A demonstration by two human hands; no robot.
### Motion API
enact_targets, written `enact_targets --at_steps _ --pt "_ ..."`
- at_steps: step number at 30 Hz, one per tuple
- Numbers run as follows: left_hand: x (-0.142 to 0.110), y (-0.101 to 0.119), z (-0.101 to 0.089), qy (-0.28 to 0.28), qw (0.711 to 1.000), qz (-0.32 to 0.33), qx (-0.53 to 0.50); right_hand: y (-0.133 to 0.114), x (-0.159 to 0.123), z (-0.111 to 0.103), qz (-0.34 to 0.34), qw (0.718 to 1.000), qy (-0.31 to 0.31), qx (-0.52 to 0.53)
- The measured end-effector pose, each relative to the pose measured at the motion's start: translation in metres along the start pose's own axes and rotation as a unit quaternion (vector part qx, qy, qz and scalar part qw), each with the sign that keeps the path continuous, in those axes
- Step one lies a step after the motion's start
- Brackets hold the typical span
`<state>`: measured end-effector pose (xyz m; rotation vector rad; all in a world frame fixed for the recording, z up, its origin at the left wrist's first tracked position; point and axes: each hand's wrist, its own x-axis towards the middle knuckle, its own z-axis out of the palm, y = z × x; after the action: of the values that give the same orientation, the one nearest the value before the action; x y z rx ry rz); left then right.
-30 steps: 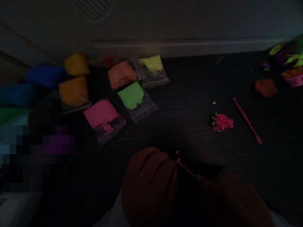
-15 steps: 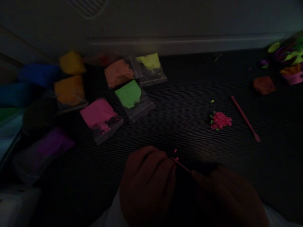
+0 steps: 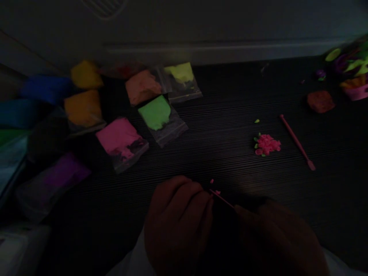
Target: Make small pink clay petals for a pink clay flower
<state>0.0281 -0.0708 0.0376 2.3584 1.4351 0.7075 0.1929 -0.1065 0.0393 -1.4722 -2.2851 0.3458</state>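
So the little pink bit (image 3: 217, 192) sits right by the left hand's (image 3: 179, 220) fingertips, next to the tip of a thin pink stick (image 3: 224, 200) pinched in the right hand (image 3: 276, 230). Left fingers are curled in narrow, can't tell what they're gripping. Another pink scrap (image 3: 212, 181) lies just beyond them. Farther out, past the right fingers, the pink flower cluster (image 3: 267, 145) looks mostly formed, leaves on; both loose bits are off it.
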Motion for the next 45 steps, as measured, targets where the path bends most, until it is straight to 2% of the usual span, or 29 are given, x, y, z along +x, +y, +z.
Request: enact_targets --at_steps 5,9,14,18,24,30,36,45 --pt "-0.0004 0.0004 -0.0009 0.001 1.000 0.002 0.010 -0.0001 -0.0012 -0.0029 0.029 0.999 0.012 -0.013" --pt "-0.0016 0.0016 -0.0010 -0.002 1.000 0.002 0.016 0.0003 -0.0005 -0.0050 0.012 1.000 -0.005 -0.003" --pt "-0.0047 0.0013 -0.0013 -0.001 1.000 -0.006 0.019 -0.0003 0.0006 -0.0030 0.003 1.000 0.011 -0.002" --pt "-0.0043 0.0007 -0.0021 -0.002 1.000 0.003 0.021 -0.0008 -0.0011 -0.0012 -0.016 1.000 0.001 0.010" --pt "-0.0024 0.0008 -0.0021 0.006 1.000 0.002 0.016 -0.0006 -0.0021 -0.0005 -0.024 1.000 0.000 0.018" --pt "-0.0026 0.0001 -0.0015 -0.010 1.000 0.016 0.022 -0.0009 0.0012 0.0002 -0.030 0.999 -0.015 0.019" --pt "-0.0035 0.0007 -0.0005 -0.001 1.000 0.012 0.027 -0.0037 0.0004 0.0026 -0.009 1.000 -0.010 0.017" --pt "-0.0057 0.0004 -0.0007 -0.007 1.000 0.011 0.006 -0.0013 0.0023 0.0015 -0.030 0.999 -0.022 0.012"
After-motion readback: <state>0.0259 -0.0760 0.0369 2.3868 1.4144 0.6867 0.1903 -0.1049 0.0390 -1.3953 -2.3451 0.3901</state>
